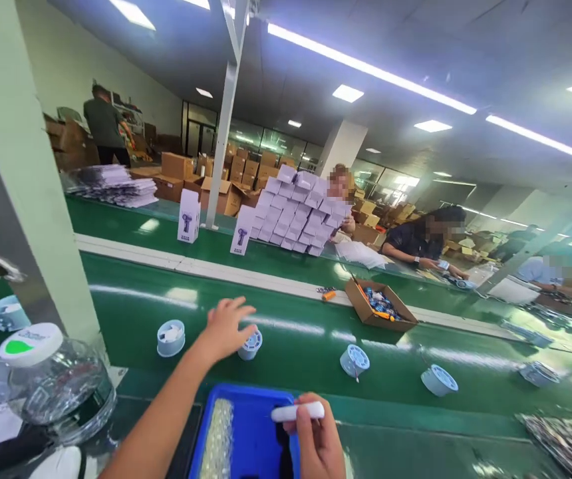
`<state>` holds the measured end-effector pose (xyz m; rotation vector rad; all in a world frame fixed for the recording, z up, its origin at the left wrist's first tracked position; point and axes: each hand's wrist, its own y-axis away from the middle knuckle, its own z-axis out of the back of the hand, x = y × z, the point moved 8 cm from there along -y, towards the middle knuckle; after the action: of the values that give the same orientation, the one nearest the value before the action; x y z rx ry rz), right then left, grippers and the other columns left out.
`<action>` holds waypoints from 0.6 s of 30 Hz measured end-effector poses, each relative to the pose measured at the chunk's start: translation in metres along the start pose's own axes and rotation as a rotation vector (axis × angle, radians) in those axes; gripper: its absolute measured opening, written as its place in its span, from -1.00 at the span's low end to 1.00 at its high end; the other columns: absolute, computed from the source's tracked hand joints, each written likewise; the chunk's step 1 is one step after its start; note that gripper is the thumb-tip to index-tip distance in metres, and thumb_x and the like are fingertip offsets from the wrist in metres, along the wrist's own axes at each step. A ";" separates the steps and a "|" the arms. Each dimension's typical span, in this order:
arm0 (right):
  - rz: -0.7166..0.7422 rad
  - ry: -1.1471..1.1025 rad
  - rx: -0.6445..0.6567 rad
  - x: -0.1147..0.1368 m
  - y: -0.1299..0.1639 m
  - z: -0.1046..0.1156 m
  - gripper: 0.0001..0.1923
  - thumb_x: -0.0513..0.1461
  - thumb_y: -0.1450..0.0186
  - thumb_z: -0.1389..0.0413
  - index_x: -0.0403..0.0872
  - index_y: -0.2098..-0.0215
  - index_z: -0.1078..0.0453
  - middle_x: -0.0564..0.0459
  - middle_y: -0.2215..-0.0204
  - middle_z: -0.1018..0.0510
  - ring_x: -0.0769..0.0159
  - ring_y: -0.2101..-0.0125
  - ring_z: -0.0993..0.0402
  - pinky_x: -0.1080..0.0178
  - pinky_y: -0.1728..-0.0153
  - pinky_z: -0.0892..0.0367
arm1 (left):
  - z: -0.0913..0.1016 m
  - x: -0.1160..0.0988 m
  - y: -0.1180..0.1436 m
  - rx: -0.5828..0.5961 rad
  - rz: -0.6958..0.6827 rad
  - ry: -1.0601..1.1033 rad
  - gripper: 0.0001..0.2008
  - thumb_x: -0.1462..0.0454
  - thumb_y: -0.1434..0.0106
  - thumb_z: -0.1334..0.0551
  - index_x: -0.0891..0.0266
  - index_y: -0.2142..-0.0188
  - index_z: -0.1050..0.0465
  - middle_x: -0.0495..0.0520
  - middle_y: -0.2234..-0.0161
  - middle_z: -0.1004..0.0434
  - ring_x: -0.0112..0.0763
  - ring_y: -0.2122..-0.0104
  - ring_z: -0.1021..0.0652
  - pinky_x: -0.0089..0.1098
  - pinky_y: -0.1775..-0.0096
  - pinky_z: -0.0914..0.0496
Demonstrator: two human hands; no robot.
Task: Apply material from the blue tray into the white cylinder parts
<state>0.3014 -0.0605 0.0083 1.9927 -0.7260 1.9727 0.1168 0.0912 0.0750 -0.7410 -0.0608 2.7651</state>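
My left hand (223, 329) reaches over the green conveyor belt with its fingers spread. Its thumb is close to a light blue round part (251, 345) with a slotted face; whether they touch I cannot tell. In my right hand (318, 442) is a slim white rounded piece (293, 412), pinched between thumb and fingers above a blue tray (246, 394). Clear, glossy small pieces (217, 439) fill the tray's left side, and something black lies on its right. Another light blue cup-shaped part (170, 339), with white bits inside, stands left of my left hand.
More blue round parts (354, 361) sit along the belt to the right. Across it are a cardboard box (380, 306) of small parts and stacked white boxes (290, 216). A large clear bottle (61, 386) and a metal post (41, 179) stand at left. Co-workers sit opposite.
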 end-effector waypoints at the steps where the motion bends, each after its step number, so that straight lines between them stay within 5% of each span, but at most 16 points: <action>1: -0.002 0.011 0.060 -0.001 0.001 -0.004 -0.59 0.10 -0.21 -0.04 -0.07 0.33 -0.34 0.09 0.55 -0.46 0.37 0.57 -0.40 0.34 0.50 -0.35 | 0.010 0.013 0.000 -0.020 0.073 -0.050 -0.54 0.06 -0.14 -0.09 0.05 -0.03 -0.39 0.14 -0.24 -0.11 0.06 -0.19 -0.10 0.09 -0.09 -0.03; 4: 0.029 0.060 0.215 0.001 0.006 -0.011 -0.66 0.03 -0.29 0.01 -0.07 0.32 -0.33 0.08 0.51 -0.46 0.37 0.54 -0.41 0.33 0.46 -0.36 | 0.023 0.072 0.005 0.063 0.353 -0.179 -0.39 0.05 0.01 -0.22 0.08 -0.07 -0.35 0.23 -0.30 0.10 0.27 -0.22 0.03 0.24 -0.05 0.02; 8: 0.030 0.099 0.352 0.001 0.011 -0.022 -0.75 -0.05 -0.31 0.01 -0.05 0.28 -0.33 0.05 0.40 -0.47 0.35 0.48 -0.45 0.31 0.40 -0.38 | 0.003 0.124 0.014 0.342 0.431 -0.119 -0.37 0.22 0.12 -0.27 0.17 -0.03 -0.37 0.32 -0.12 -0.24 0.17 -0.05 -0.31 -0.01 0.08 -0.27; 10: 0.017 0.121 0.408 -0.002 0.014 -0.029 -0.78 -0.08 -0.32 0.02 -0.05 0.27 -0.32 0.04 0.38 -0.47 0.35 0.46 -0.46 0.31 0.39 -0.37 | -0.002 0.127 0.012 0.353 0.385 -0.038 -0.45 0.28 0.13 -0.24 0.25 0.05 -0.42 0.31 0.01 -0.36 0.00 0.12 -0.45 -0.18 0.15 -0.33; 14: -0.006 0.145 0.449 -0.010 0.018 -0.032 -0.81 -0.11 -0.34 0.03 -0.04 0.25 -0.32 0.02 0.36 -0.48 0.32 0.44 -0.48 0.29 0.36 -0.37 | 0.012 0.100 0.000 0.120 0.259 0.184 -0.56 0.16 0.04 -0.22 0.24 0.13 -0.43 0.16 0.16 -0.46 -0.18 0.23 -0.48 -0.31 0.21 -0.34; 18: -0.019 0.162 0.471 -0.015 0.019 -0.032 -0.81 -0.12 -0.35 0.05 -0.03 0.23 -0.31 0.01 0.32 -0.48 0.32 0.41 -0.48 0.29 0.34 -0.38 | 0.022 0.081 -0.002 -0.046 0.287 0.522 -0.54 0.00 -0.01 -0.23 0.15 0.13 -0.39 0.06 0.24 -0.46 -0.27 0.27 -0.47 -0.34 0.27 -0.35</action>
<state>0.2645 -0.0578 -0.0077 2.0238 -0.2135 2.4304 0.0394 0.1163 0.0552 -1.5641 0.0949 2.7295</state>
